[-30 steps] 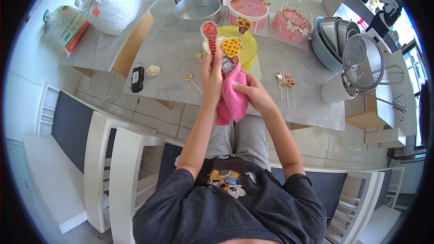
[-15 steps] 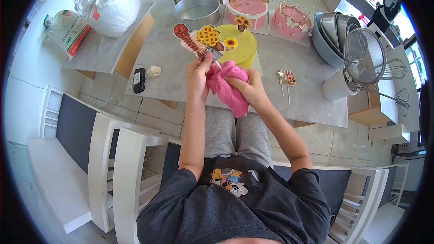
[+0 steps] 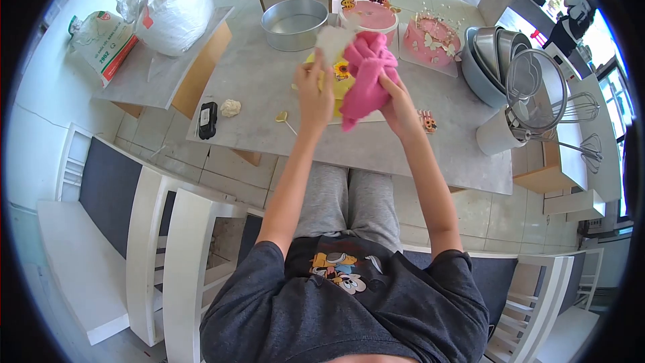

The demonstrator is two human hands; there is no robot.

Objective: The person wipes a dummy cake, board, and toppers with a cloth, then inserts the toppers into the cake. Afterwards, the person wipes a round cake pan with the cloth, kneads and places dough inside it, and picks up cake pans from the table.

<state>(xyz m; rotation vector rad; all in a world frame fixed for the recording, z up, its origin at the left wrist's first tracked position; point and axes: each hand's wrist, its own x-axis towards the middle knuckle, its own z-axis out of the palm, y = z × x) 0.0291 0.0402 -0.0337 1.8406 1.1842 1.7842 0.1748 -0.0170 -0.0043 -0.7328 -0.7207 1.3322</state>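
Observation:
My left hand (image 3: 317, 97) is raised over the table, its fingers closed on a paper cake topper (image 3: 334, 44), whose pale side is blurred. In my right hand (image 3: 402, 109) is a bunched pink cloth (image 3: 369, 81), close beside the topper. Behind both hands stands a yellow cake (image 3: 342, 89), mostly hidden, with a sunflower decoration (image 3: 341, 70) showing on it. A small gold-headed pick (image 3: 282, 117) lies left of my left hand. Small sunflower picks (image 3: 427, 122) lie partly hidden beyond my right forearm.
Farther back are a round cake tin (image 3: 294, 25), a pink cake with toppers (image 3: 369, 19) and a pink cake with butterflies (image 3: 430, 42). Metal bowls (image 3: 494, 60) and a white holder of whisks and sieves (image 3: 495, 132) stand right. A black box (image 3: 207, 121) lies left.
Both hands have moved forward and up. The topper has turned from its printed sunflower side to a pale side. The cloth has come away to its right; the gold pick now shows.

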